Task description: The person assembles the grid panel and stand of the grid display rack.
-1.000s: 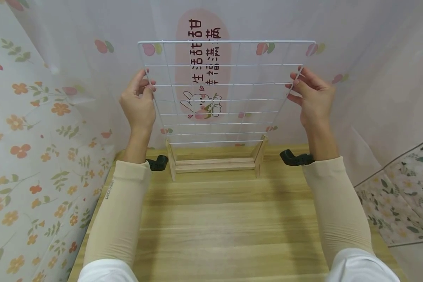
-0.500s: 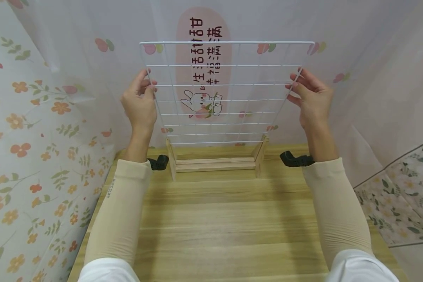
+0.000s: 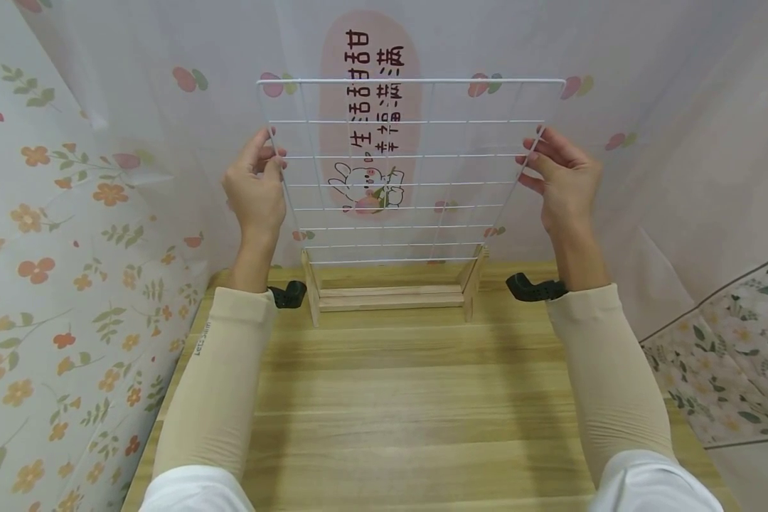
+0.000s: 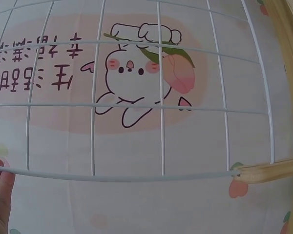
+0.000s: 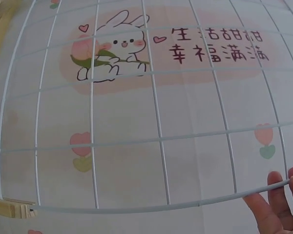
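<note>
A white wire grid panel (image 3: 409, 80) stands up in front of the printed cloth, its lower end between the uprights of a small wooden stand (image 3: 390, 303). My left hand (image 3: 256, 188) pinches the panel's left edge wire between thumb and fingers, a little above mid-height. On the opposite side, my right hand (image 3: 569, 181) grips the right edge wire at about the same level. In the left wrist view, the edge wire meets the tip of a wooden upright (image 4: 268, 170). The right wrist view has the other upright (image 5: 10, 208) at the panel's lower corner.
The stand rests at the back of a wood-grain table (image 3: 384, 412). Behind it hangs a pale cloth (image 3: 217, 35) with a rabbit print, and a flowered cloth (image 3: 70, 299) runs along the left. Dark wrist mounts (image 3: 537, 287) project inward from both sleeves.
The panel's top bar sits slightly lower in the head view and its upper right corner has shifted a little left. Both hands have moved slightly inward with it, keeping their grip.
</note>
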A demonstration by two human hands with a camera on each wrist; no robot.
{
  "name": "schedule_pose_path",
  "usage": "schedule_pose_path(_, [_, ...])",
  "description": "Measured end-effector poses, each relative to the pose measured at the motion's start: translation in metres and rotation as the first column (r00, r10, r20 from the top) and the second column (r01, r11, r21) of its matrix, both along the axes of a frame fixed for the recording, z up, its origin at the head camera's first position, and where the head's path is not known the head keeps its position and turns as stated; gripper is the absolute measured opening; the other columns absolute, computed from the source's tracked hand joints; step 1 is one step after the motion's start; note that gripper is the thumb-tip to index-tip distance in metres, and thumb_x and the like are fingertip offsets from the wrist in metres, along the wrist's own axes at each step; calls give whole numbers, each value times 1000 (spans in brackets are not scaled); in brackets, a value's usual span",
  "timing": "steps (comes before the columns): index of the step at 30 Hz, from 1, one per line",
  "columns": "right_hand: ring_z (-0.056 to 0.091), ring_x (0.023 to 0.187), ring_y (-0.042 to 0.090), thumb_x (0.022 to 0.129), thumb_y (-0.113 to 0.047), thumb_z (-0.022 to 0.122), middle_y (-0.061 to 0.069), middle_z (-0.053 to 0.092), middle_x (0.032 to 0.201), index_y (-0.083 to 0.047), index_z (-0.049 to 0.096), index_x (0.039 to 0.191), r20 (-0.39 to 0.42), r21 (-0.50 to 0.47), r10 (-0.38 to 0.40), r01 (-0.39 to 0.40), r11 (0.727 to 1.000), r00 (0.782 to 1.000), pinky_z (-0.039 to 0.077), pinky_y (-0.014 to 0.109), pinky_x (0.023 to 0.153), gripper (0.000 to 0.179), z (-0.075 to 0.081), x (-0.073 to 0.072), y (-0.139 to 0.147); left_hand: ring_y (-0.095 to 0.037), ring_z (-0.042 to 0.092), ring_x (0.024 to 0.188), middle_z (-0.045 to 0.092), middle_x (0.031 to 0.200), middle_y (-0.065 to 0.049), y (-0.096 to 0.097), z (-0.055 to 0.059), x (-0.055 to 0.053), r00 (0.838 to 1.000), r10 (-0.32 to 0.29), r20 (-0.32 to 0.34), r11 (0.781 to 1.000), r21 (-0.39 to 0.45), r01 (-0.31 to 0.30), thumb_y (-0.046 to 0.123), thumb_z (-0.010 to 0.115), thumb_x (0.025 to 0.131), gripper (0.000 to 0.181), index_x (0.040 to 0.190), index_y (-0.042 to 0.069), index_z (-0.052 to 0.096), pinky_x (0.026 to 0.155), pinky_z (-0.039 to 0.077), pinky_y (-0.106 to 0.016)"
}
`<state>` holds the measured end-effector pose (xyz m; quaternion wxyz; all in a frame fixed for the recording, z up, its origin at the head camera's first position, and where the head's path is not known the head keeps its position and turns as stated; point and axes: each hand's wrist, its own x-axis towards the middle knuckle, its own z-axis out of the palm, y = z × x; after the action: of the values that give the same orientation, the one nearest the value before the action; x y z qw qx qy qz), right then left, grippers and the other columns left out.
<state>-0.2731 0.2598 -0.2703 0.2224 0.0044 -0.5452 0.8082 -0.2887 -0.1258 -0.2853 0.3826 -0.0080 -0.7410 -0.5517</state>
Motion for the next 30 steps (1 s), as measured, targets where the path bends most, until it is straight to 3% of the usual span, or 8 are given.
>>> schedule_pose_path(10, [71, 77, 23, 85, 9, 67, 10, 72, 95, -4, 73, 112, 34, 49, -8, 7, 999, 999, 55, 36, 68, 30, -15, -4, -2, -10, 64, 75, 72, 90, -14, -1, -17, -3, 999, -35, 29, 999, 35, 34, -9, 56, 91, 33, 115, 6, 71, 70, 49, -14])
schedule_pose_path(16, [72, 76, 23, 83, 9, 69, 11, 72, 94, 1, 70, 116, 15, 39, -10, 10, 999, 1000, 55, 36, 66, 33, -21, -6, -1, -14, 63, 75, 71, 91, -19, 0, -17, -3, 998, -65, 8, 996, 69, 65, -12, 54, 90, 32, 112, 4, 71, 67, 49, -15])
schedule_pose_path(23, [71, 76, 23, 82, 8, 71, 10, 72, 93, -3, 73, 109, 26, 41, -17, 16, 999, 1000, 55, 35, 66, 29, -24, -7, -4, -17, 64, 77, 70, 93, -20, -2, -25, -4, 998, -62, 15, 998, 35, 61, -16, 50, 89, 26, 106, -4, 66, 73, 51, -17])
schedule_pose_path(30, [71, 75, 22, 83, 11, 68, 9, 72, 90, -2, 72, 111, 30, 51, -31, 29, 998, 999, 58, 32, 63, 31, -31, -9, -6, -20, 64, 85, 70, 101, -17, -3, -33, -3, 996, -73, 54, 997, -7, 73, -12, 49, 92, 23, 111, -5, 61, 79, 52, -19])
